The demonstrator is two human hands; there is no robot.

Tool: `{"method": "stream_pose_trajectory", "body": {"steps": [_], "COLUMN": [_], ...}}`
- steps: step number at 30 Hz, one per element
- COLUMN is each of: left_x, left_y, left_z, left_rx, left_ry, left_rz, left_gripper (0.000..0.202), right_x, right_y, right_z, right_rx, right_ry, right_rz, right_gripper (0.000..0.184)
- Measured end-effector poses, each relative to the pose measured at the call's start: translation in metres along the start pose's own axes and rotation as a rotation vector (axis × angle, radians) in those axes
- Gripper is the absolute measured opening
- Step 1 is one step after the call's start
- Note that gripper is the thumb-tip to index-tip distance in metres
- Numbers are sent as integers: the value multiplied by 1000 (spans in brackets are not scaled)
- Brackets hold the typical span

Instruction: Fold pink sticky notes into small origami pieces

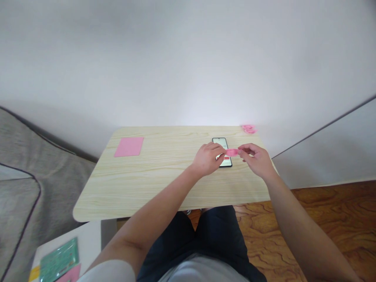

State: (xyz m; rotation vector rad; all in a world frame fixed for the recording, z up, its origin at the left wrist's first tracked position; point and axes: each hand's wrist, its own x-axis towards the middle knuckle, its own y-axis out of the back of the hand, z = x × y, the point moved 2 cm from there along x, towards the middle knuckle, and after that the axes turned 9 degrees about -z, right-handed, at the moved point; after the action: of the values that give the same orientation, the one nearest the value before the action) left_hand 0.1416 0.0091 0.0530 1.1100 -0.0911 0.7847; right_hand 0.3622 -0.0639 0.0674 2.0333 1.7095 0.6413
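Both hands meet above the right part of a pale wooden table (152, 180). My left hand (207, 158) and my right hand (256, 158) each pinch one end of a small folded pink paper piece (232, 152), held between them just over a phone (225, 162) that lies flat with its screen lit. The hands partly hide the phone. Fingers of both hands are closed on the paper.
A pink paper sheet (129, 147) lies flat at the table's far left. Small folded pink paper pieces (248, 128) sit at the far right corner. A grey sofa (26, 172) stands to the left. A green packet (59, 260) rests on a low white surface at bottom left.
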Motion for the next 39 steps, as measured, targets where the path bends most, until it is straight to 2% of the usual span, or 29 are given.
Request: {"method": "stream_pose_trajectory", "body": {"steps": [4, 7, 10, 13, 18, 23, 30, 39], "left_x": [14, 25, 30, 27, 6, -19, -44, -58], "left_y": [-18, -29, -35, -34, -25, -10, 10, 31], "left_z": [4, 7, 8, 5, -10, -25, -38, -46], "left_rx": [80, 88, 63, 26, -12, -38, -21, 25], "left_ry": [0, 25, 69, 137, 228, 293, 358, 443], "left_rz": [-49, -66, -35, 33, 89, 137, 227, 311], "left_gripper": [16, 19, 29, 40, 35, 32, 28, 26], "right_x": [8, 19, 35, 58, 99, 129, 142, 140], "right_y": [11, 20, 34, 55, 85, 94, 100, 103], "right_z": [17, 33, 50, 74, 118, 144, 157, 158], "right_rx": [-119, -110, -137, -176, -218, -210, -161, -112], "right_ry": [-80, -174, -231, -274, -341, -382, -402, -403], "right_rz": [1, -13, -3, 72, 182, 166, 125, 152], "right_gripper": [20, 21, 22, 23, 30, 35, 40, 38]}}
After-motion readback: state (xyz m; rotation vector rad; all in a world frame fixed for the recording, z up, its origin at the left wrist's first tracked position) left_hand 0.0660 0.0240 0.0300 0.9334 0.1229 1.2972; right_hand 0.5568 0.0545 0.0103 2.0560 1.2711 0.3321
